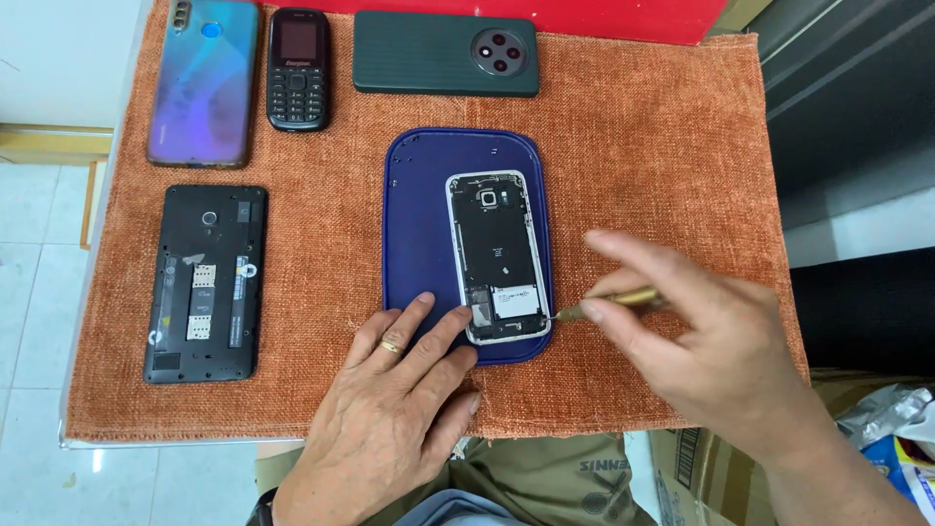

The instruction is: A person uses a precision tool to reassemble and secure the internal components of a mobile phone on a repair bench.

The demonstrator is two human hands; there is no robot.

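Note:
An opened smartphone with its back cover off lies on a dark blue mat. My left hand rests on the mat's lower left, fingertips pressing the phone's bottom left corner; a ring is on one finger. My right hand pinches a thin brass-coloured screwdriver, whose tip touches the phone's lower right edge.
An orange woven cloth covers the table. On it lie a black phone with its back off, a blue-purple smartphone, a small black keypad phone and a dark green phone. A cardboard box stands lower right.

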